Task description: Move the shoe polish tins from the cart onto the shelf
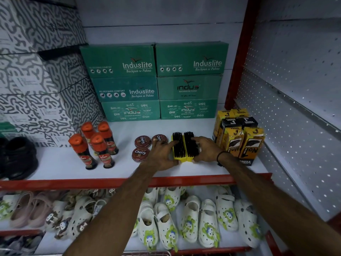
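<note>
Three round brown Cherry polish tins lie flat on the white shelf (60, 163): one at the front (140, 153), one behind it (142, 141) and one to its right (159, 138), partly under my fingers. Two yellow shoe brushes with black bristles stand side by side, the left brush (178, 147) and the right brush (190, 145). My left hand (161, 154) presses on the left brush's side. My right hand (207, 147) holds the right brush from the other side. The cart shows only as a wire rim (147, 253) at the bottom edge.
Four orange-capped Kiwi bottles (96, 145) stand to the left. Green Induslite boxes (153, 82) are stacked at the back and yellow and black Venus cartons (238, 133) at the right. Black shoes (18, 156) lie far left. White clogs (184, 218) fill the lower shelf.
</note>
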Available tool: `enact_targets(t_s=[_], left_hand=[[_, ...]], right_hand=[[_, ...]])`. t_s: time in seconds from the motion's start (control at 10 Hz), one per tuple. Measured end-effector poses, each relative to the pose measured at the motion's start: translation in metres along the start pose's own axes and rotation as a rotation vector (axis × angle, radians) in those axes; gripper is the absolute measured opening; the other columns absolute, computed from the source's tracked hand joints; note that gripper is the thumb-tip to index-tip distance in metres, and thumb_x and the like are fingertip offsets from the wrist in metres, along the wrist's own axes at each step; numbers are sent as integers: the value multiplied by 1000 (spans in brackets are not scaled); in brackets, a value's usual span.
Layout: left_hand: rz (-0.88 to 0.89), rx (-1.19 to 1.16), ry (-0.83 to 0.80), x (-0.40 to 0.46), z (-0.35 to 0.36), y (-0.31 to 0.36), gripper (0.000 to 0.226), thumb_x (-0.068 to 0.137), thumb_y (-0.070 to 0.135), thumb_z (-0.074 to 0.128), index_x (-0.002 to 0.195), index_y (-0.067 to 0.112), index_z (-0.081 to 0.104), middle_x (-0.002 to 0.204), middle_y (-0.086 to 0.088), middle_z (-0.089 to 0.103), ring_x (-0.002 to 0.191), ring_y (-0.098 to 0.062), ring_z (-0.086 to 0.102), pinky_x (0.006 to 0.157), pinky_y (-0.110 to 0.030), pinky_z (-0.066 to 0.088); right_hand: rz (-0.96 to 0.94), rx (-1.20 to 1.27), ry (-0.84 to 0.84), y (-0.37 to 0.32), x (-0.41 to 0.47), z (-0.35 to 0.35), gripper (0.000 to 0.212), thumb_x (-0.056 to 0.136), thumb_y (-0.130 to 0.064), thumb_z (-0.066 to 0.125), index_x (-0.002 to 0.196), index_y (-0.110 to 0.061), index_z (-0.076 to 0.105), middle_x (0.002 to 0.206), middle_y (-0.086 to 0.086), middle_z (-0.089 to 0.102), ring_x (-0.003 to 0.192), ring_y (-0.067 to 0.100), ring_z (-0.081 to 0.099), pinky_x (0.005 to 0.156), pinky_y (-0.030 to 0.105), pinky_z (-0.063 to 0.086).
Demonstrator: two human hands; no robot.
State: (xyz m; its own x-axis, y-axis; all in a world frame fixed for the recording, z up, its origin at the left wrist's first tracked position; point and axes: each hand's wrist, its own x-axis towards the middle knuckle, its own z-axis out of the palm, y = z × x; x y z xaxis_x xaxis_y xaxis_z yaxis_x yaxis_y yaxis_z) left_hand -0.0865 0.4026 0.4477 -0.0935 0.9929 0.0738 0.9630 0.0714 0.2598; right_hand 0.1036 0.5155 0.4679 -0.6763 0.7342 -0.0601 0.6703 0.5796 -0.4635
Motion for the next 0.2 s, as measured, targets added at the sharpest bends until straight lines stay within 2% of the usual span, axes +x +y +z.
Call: enact_targets(t_s=[0.1, 0.2], left_hand=[[21, 12, -6, 1, 1, -1, 93, 83, 50, 72, 160, 21, 29, 137, -16, 65, 148, -35, 36, 125, -54, 13], [-25, 41, 45, 2, -3, -3, 99, 82, 57, 69, 162, 25, 21, 153, -17, 49, 152, -36, 30, 127, -54, 14]], right_hand=[[-14, 8, 2, -4, 0, 0, 92, 68, -13, 92, 147, -5, 46, 141, 19, 57, 129, 36, 55, 104, 38, 48], [-16, 76, 30, -12, 1, -4, 94, 74, -23, 88, 152, -9, 37, 150, 14, 49, 139, 34, 48, 110, 40, 45]])
